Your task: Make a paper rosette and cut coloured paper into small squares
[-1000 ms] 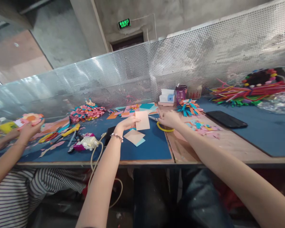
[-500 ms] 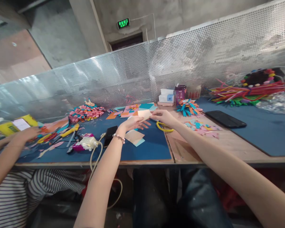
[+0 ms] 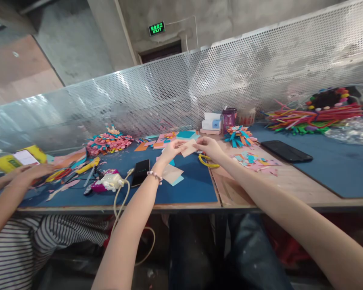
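Observation:
Between my two hands is a small beige piece of paper, raised above the blue mat. My left hand, with a beaded bracelet at the wrist, pinches its left side. The fingers of my right hand are closed on its upper right edge. Below my left hand, a beige sheet lies over a light blue sheet on the mat. Yellow-handled scissors rest just under my right hand, their blades partly hidden.
A dark phone and a power strip with a cord lie left. Paper scraps and a fringed paper bundle sit right, near a tissue box and a purple cup. Another person's hands work at far left.
The beige paper has turned and tilted lower between my hands. My left hand's spread fingers have drawn in around its edge, and my right hand stays close to the same place.

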### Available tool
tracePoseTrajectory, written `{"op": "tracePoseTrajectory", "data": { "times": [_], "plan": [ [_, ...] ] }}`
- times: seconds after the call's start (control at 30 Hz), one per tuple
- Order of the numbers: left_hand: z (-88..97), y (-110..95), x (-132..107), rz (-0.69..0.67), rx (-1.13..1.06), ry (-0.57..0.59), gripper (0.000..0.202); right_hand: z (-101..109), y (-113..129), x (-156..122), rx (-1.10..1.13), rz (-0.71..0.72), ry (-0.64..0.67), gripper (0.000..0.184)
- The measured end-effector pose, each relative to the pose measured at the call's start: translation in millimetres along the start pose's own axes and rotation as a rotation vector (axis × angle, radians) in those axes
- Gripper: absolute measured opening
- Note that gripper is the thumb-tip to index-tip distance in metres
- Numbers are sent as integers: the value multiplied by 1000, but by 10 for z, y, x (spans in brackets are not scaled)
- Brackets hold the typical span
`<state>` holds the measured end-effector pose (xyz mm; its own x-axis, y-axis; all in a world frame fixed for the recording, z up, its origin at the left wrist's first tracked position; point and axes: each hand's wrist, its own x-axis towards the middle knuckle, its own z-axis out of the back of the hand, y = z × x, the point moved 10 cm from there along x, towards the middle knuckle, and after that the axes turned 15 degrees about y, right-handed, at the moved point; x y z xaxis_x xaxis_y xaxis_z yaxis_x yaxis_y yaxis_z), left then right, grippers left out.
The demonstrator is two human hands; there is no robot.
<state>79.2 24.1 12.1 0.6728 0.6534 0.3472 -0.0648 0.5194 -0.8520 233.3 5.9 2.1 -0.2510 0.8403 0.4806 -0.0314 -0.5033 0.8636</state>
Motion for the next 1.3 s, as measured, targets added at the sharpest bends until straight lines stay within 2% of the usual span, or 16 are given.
{"op": "tracePoseTrajectory", "data": {
  "times": [0.17, 0.33, 0.53, 0.73, 0.93, 1.3],
  "plan": [
    [11, -4, 42, -67, 84, -24, 34, -10, -35, 17, 82, 30, -3, 36],
    [-13, -74, 39, -113, 129, -17, 34, -51, -68, 49, 90, 42, 61, 42],
    [-37, -140, 25, -110, 165, -26, 30, -34, 3, 42, -9, 79, 53, 36],
    [-57, -94, 34, -88, 129, -19, 32, 18, 96, 9, -178, 103, 4, 24],
    [7, -91, 27, -70, 160, -50, 34, 59, 76, 15, -142, 119, -3, 26],
    [5, -144, -9, -39, 161, -83, 32, 53, 63, 27, -123, 131, 8, 27]
  ]
}}
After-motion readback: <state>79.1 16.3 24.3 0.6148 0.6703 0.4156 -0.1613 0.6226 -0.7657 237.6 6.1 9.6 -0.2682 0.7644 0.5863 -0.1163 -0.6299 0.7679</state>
